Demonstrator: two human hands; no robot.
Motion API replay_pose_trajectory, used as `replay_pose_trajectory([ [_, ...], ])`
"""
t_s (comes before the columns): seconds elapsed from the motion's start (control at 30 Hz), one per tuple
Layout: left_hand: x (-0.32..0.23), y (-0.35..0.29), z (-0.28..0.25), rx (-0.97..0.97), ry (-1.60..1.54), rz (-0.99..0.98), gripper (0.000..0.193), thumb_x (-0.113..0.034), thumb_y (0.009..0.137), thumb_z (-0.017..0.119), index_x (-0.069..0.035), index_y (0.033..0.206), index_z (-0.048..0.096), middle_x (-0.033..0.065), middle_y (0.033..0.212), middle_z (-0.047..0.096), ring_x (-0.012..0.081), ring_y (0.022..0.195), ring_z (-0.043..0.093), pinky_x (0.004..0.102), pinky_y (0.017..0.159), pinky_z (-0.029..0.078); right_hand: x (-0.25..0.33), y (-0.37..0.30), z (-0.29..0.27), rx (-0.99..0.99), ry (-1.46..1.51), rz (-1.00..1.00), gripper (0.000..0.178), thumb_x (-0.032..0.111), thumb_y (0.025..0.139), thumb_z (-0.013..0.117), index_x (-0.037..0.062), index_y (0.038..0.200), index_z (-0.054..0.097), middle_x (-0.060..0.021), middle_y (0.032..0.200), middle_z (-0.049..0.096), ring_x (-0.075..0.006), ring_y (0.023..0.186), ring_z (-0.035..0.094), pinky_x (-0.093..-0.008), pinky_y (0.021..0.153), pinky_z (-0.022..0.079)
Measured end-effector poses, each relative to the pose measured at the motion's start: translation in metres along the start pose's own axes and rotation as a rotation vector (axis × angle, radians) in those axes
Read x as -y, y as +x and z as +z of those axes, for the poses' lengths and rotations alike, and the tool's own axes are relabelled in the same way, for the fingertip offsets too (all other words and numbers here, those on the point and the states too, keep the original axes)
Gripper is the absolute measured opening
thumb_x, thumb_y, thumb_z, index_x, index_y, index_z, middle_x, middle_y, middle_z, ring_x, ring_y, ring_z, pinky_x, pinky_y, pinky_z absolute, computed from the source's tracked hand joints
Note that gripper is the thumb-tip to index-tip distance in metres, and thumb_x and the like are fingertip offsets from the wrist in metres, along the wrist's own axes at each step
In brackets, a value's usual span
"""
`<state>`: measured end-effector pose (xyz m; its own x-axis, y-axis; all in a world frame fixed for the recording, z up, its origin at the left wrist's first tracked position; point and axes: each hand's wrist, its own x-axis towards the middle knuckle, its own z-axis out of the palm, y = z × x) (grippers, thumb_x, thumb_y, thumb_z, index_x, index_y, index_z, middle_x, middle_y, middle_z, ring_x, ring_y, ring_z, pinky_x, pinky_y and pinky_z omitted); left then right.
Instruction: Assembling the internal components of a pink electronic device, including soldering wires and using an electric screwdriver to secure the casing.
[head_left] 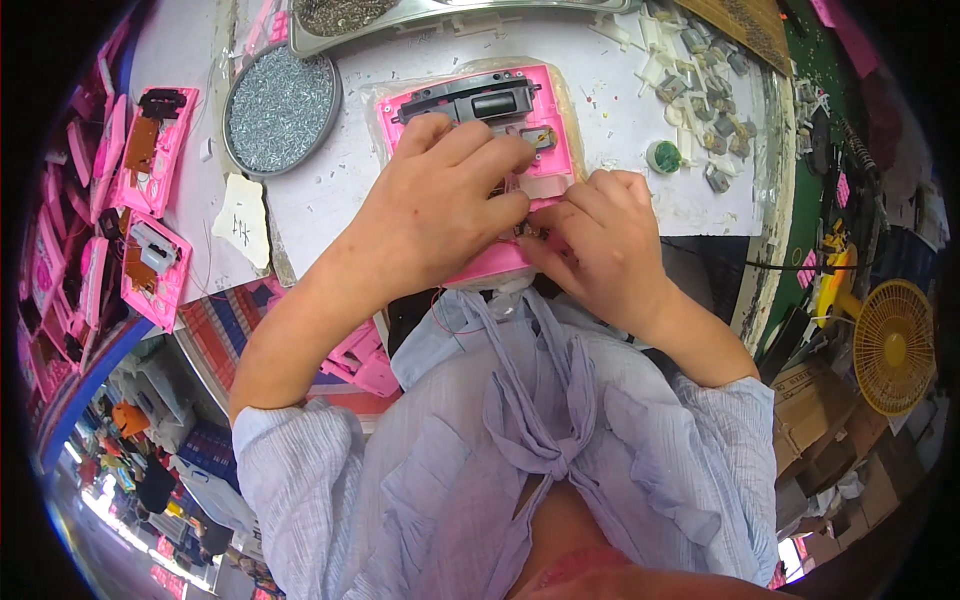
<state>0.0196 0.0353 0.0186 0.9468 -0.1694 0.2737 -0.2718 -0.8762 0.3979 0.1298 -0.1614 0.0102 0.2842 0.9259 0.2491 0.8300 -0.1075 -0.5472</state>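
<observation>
A pink plastic housing (547,105) lies open side up on the worktable before me. A black and grey mechanism (470,100) fills its far end, and a small metal motor (541,138) sits on its right side. Over its near half, my left hand (445,200) is bent with fingertips pinched low inside the shell. My right hand (605,238) closes in from the right, thumb and forefinger pressed together close to the left fingertips. Thin wires show between the hands. Whatever small part the fingers grip is hidden by them.
A round tray of small screws (281,108) stands to the left, near a torn white paper (241,221). Metal tray (420,14) lies at the back. Small motors (705,110) and a green-filled cup (664,156) are on the right. Pink housings (155,150) crowd the far left; a yellow fan (893,347) stands right.
</observation>
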Motion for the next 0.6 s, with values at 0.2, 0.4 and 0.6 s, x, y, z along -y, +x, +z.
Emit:
replay_pose_trajectory([
  [0.2,0.005,0.004,-0.004,0.025,-0.042,0.028,0.024,-0.015,0.069,0.078,-0.014,0.090,0.066,0.0039,0.113,0.061,0.0225,0.096,0.059,0.0412,0.091,0.040,0.002,-0.004,0.005,-0.030,-0.012,0.052,0.019,0.022,0.077,0.080,0.0103,0.081,0.066,-0.0032,0.081,0.059,-0.0246,0.081,0.055,-0.0418,0.079,0.037],
  [0.4,0.007,-0.003,-0.009,-0.027,-0.097,-0.015,0.032,-0.009,0.070,0.078,-0.013,0.100,0.069,0.0046,0.110,0.063,0.0238,0.091,0.059,0.0407,0.088,0.041,0.000,-0.003,0.005,-0.050,-0.023,0.026,0.023,0.022,0.073,0.085,0.0106,0.081,0.066,-0.0028,0.077,0.058,-0.0234,0.075,0.053,-0.0398,0.077,0.036],
  [0.6,0.004,-0.020,-0.009,-0.195,-0.054,-0.124,0.033,-0.013,0.069,0.078,-0.014,0.101,0.071,0.0038,0.107,0.064,0.0217,0.090,0.060,0.0402,0.086,0.040,-0.005,-0.005,0.009,-0.057,-0.001,0.004,0.020,0.025,0.079,0.080,0.0119,0.079,0.064,-0.0024,0.080,0.057,-0.0245,0.080,0.054,-0.0425,0.081,0.036],
])
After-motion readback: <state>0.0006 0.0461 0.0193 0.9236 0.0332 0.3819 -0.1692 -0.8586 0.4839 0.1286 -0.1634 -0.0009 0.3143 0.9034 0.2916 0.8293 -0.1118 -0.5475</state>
